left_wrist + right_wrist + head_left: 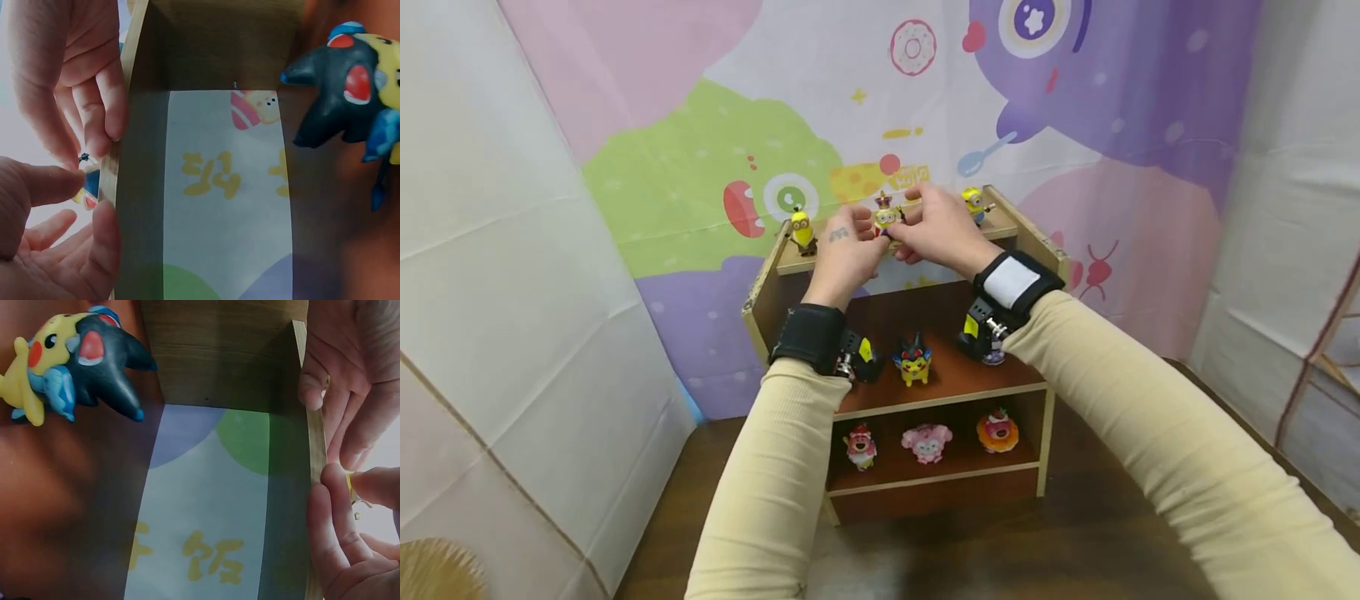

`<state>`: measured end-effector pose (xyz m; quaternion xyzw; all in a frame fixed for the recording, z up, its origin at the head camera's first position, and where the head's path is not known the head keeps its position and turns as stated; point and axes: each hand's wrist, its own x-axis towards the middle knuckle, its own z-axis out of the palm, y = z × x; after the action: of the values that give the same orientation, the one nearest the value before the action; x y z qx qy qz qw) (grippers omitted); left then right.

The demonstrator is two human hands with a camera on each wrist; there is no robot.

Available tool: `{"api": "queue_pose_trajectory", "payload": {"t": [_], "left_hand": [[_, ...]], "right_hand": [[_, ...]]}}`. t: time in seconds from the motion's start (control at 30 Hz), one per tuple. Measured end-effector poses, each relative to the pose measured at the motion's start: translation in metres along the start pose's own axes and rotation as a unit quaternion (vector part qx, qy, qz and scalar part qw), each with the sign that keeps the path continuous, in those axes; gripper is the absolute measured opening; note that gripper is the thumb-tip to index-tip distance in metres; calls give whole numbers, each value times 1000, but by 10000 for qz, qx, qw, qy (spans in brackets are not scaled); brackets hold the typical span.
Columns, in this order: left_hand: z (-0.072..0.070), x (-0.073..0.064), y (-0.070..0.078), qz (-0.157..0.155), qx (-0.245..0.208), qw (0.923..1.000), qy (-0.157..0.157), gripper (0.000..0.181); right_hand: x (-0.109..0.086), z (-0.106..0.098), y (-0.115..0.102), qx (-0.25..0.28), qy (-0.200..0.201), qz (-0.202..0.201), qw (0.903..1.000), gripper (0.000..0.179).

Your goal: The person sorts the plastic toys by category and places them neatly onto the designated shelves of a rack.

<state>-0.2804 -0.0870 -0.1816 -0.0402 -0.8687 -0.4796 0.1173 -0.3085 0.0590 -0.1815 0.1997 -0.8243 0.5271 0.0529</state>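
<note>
A small yellow minion figurine with a crown [886,218] is at the front edge of the wooden shelf unit's top board [796,268], between my hands. My left hand [844,250] holds it from the left, thumb at its base. From the right, my right hand [943,225] pinches it with thumb and fingers. Fingers hide much of its body; in the left wrist view a blue and yellow part of the figurine [92,181] shows beside the board's edge. Minion figurines stand at either side: one at the left [802,232], another at the right [974,204].
Below, a yellow figure in a dark winged costume [913,360] stands on the middle shelf, with a purple figure [993,353] partly behind my right wrist. The lower shelf holds a red-hatted figure [861,447], a pink figure [927,442] and an orange-ringed figure [997,431].
</note>
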Motion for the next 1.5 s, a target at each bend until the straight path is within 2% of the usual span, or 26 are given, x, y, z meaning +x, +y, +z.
{"api": "queue_pose_trajectory", "payload": {"t": [0.17,0.37,0.43,0.6,0.77,0.87,1.0,1.1,1.23,1.5], "left_hand": [[0,-3,2,156,151,9994,-265,64],[-1,-11,4,337,753,9965,-139,71],[-1,-14,3,496,914,9945,-104,71],[7,-28,4,941,1278,9873,-116,71],[12,-52,0,1396,1403,9801,-131,69],[15,-71,-3,1843,1543,9706,-164,66],[23,-99,-6,2650,1845,9463,-133,62],[27,-120,-12,3044,1803,9353,-79,61],[31,-140,-25,3173,1549,9356,-68,61],[35,-161,-53,2936,1278,9470,-251,55]], "right_hand": [[0,-1,3,-30,223,-81,9997,62],[-1,-4,8,-141,381,-192,9990,64],[-4,-6,10,-279,548,-229,9978,63],[-20,-19,23,-749,997,-589,9904,62],[-52,-27,38,-809,899,-1071,9869,57],[-74,-25,44,-822,829,-1379,9835,53],[-99,-17,48,-876,802,-2005,9725,47],[-118,-9,49,-865,748,-2360,9650,44],[-141,-1,57,-718,738,-2583,9606,43],[-175,14,90,-402,610,-2665,9611,42]]}}
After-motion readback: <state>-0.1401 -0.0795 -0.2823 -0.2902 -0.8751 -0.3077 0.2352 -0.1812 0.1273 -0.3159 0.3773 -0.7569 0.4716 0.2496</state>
